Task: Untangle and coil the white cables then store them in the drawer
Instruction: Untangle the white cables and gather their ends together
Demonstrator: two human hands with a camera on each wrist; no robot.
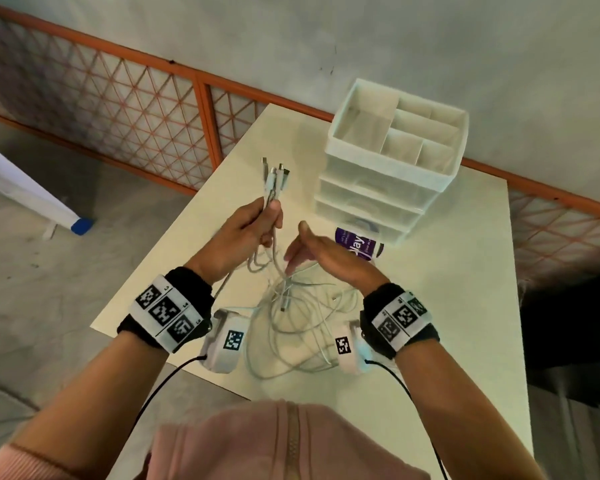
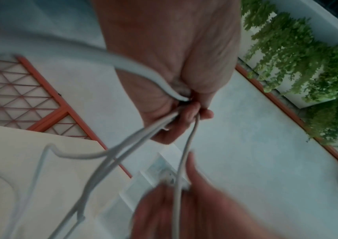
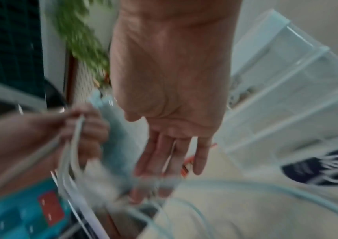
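My left hand [image 1: 257, 223] grips a bundle of white cables [image 1: 274, 183] just below their plugs, which point up over the table. In the left wrist view the left hand [image 2: 186, 113] has its fingers curled round several strands [image 2: 123, 145]. The rest of the cables lie in a tangled heap [image 1: 298, 323] on the table between my wrists. My right hand [image 1: 312, 251] hovers over the heap with straight fingers and holds nothing; its fingers [image 3: 164, 155] look blurred in the right wrist view. A white drawer unit [image 1: 392, 168] stands at the back right with all drawers closed.
A purple bottle [image 1: 359, 245] lies on the cream table [image 1: 447, 306] in front of the drawer unit. The organizer tray on top of the unit [image 1: 399, 126] has several compartments. An orange lattice railing [image 1: 118, 109] runs behind the table. The table's left edge is close to my left wrist.
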